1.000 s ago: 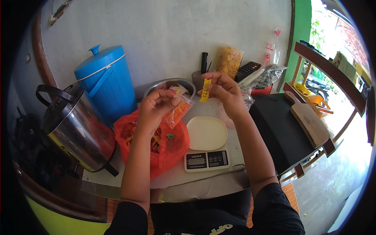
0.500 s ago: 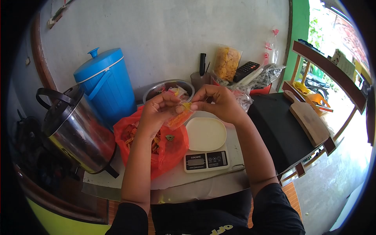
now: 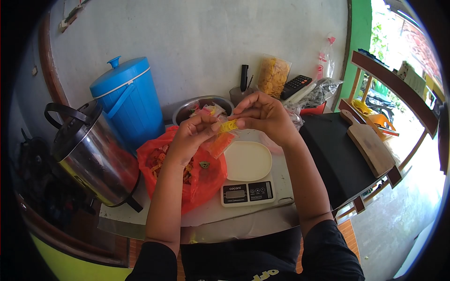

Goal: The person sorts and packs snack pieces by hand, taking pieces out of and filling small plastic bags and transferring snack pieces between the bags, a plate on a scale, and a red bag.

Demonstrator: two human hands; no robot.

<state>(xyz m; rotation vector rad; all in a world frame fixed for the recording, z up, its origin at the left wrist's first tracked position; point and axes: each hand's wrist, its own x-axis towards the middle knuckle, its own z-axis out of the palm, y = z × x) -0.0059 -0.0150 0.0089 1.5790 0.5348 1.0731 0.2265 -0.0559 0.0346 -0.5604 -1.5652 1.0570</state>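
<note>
Between both hands hangs a small clear plastic packet with orange contents, its top raised above the table. My left hand pinches the packet's top at its left side, fingers closed. From the right, my right hand pinches the same top edge, where a bright yellow strip shows between the fingertips. Just below and right is a white kitchen scale with a bare plate and dark display panel. Under my left forearm lies an open red plastic bag with orange-red pieces inside.
Behind the hands stands a metal bowl holding small packets. A steel pot and blue lidded jug stand left. At the back right are a tub of yellow chips and a calculator; a wooden board lies on a black surface.
The yellow strip at the packet's top is now stretched wider between my fingertips. My right hand has shifted slightly and its fingers are more raised. The packet hangs a little lower.
</note>
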